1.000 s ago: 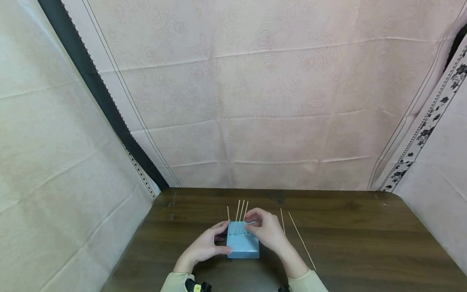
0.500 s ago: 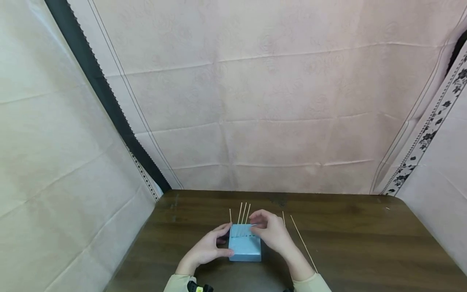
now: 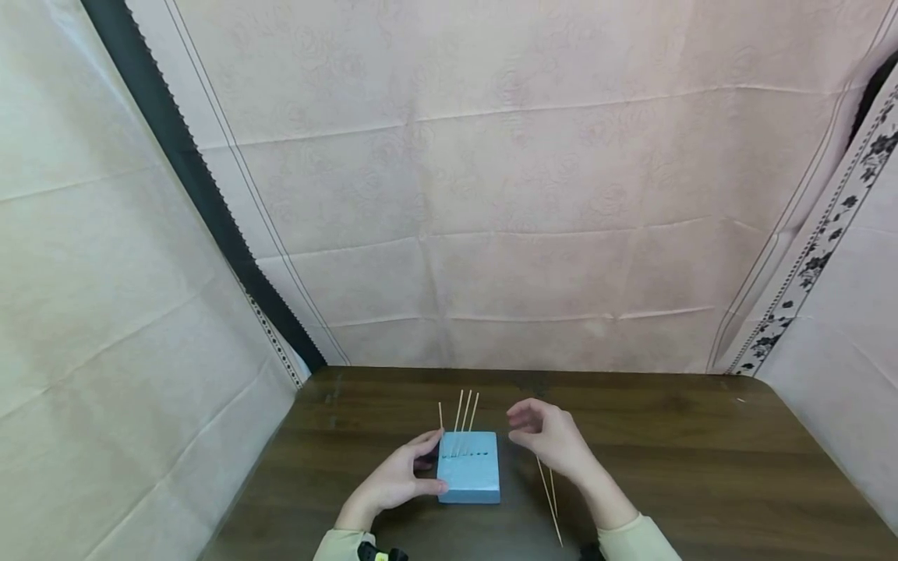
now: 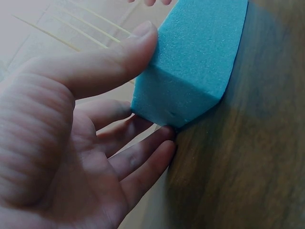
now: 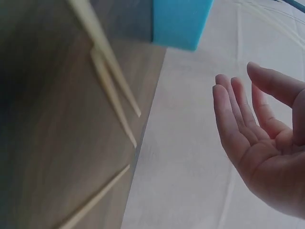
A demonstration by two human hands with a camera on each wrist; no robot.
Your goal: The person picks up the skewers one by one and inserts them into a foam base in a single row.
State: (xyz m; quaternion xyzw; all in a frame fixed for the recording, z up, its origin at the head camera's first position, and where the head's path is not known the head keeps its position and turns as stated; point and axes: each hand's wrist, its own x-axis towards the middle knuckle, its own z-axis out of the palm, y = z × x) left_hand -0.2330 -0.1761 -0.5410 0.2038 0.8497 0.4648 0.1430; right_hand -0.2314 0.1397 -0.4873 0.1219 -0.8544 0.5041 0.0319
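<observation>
A light-blue foam block (image 3: 468, 479) lies on the table with a row of small dark marks across its top. My left hand (image 3: 401, 471) holds its left side, thumb at the near corner and fingers along the far edge. In the left wrist view the thumb (image 4: 116, 57) presses one edge of the block, while other fingertips touch its underside edge. Several thin wooden sticks (image 3: 467, 409) rise from the block's far part. Just right of the block, my right hand (image 3: 547, 436) hovers with loosely bent fingers and nothing between them.
Loose wooden sticks (image 3: 547, 499) lie on the dark brown table (image 3: 701, 460) under and beside the right forearm. Three sticks (image 5: 95, 195) show in the right wrist view. Pale cloth (image 3: 526, 195) hangs behind the table and at both sides.
The right hand has left the block's far right part and moved right, over the loose sticks, its fingers spreading. The left hand stays on the block.
</observation>
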